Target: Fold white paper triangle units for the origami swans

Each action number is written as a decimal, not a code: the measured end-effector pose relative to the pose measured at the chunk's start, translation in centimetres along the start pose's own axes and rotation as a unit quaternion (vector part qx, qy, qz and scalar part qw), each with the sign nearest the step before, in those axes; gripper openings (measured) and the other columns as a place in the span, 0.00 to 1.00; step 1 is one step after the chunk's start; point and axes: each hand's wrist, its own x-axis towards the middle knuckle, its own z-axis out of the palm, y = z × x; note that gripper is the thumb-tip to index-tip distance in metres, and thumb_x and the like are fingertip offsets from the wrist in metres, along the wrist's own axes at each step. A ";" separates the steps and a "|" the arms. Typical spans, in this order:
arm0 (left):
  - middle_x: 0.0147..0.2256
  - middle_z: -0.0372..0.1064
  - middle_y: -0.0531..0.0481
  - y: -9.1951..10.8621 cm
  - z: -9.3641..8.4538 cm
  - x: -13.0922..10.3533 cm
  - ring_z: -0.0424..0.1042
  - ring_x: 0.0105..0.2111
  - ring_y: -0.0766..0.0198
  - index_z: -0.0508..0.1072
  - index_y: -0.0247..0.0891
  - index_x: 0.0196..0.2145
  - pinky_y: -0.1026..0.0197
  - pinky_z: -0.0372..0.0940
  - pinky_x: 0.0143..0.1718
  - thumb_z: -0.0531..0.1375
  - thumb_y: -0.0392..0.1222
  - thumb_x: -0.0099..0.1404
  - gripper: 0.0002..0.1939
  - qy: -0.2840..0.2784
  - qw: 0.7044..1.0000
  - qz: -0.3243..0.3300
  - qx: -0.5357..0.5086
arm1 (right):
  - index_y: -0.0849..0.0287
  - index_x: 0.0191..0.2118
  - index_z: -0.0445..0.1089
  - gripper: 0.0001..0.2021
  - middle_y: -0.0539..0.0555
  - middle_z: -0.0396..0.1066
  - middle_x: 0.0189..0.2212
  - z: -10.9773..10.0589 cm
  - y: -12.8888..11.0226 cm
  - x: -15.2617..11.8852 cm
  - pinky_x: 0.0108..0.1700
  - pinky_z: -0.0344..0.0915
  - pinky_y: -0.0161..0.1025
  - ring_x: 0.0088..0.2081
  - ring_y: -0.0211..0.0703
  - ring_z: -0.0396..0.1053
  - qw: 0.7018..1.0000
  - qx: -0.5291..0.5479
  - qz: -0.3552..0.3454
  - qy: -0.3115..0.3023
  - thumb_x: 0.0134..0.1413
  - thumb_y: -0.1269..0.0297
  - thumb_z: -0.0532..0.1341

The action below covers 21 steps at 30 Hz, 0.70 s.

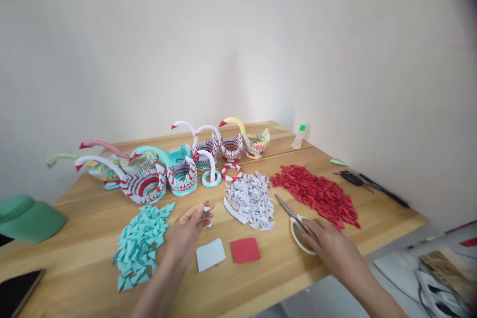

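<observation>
My left hand (193, 223) is closed in a pinch on a small white folded paper piece (206, 208), above the table. Just below it lie a white paper card (210, 254) and a red paper card (245, 250), side by side. To the right, my right hand (328, 241) grips the white handle of a pair of scissors (300, 223), its blades pointing away toward the white pile. A heap of white folded paper pieces (253, 198) lies between the hands, with a curved white paper strip (235, 211) at its near left edge.
Turquoise pieces (139, 248) lie left, red pieces (316, 191) right. Several paper swans (149, 179) stand behind, near paper rings (231, 172). A glue bottle (298, 137), black-handled tool (352, 179), phone (18, 290) and green object (32, 218) sit around the wooden table (276, 283).
</observation>
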 end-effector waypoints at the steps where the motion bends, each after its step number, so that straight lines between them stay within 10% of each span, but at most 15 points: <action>1: 0.37 0.73 0.44 0.0 0.0 0.0 0.70 0.32 0.64 0.76 0.33 0.38 0.63 0.65 0.34 0.68 0.48 0.51 0.20 -0.003 1.000 -0.003 -0.004 | 0.53 0.40 0.71 0.12 0.55 0.72 0.32 0.6 0.5 -0.7 0.32 0.66 0.37 0.33 0.46 0.71 1.000 -0.003 0.008 -0.021 0.56 0.57 0.54; 8: 0.32 0.72 0.48 0.1 0.0 -0.2 0.70 0.30 0.66 0.75 0.33 0.31 0.64 0.64 0.34 0.67 0.46 0.52 0.13 -0.058 0.996 -0.045 -0.055 | 0.59 0.46 0.67 0.17 0.57 0.72 0.33 0.4 -1.0 0.6 0.32 0.69 0.41 0.33 0.48 0.72 0.980 0.136 0.125 -0.078 0.53 0.58 0.54; 13: 0.30 0.71 0.49 0.5 0.1 -0.4 0.70 0.30 0.67 0.74 0.33 0.30 0.65 0.64 0.35 0.66 0.44 0.54 0.11 -0.080 0.989 -0.073 -0.104 | 0.56 0.55 0.61 0.20 0.58 0.69 0.45 -1.2 -6.6 1.3 0.41 0.70 0.37 0.42 0.45 0.71 0.928 0.349 -0.021 -0.126 0.56 0.63 0.53; 21: 0.27 0.71 0.48 0.7 0.6 -0.6 0.68 0.27 0.69 0.74 0.31 0.28 0.66 0.63 0.32 0.66 0.42 0.54 0.10 -0.076 0.986 -0.071 -0.128 | 0.51 0.52 0.66 0.19 0.55 0.71 0.41 -0.9 -11.5 1.7 0.36 0.71 0.34 0.40 0.45 0.71 0.928 0.314 -0.160 -0.119 0.52 0.68 0.57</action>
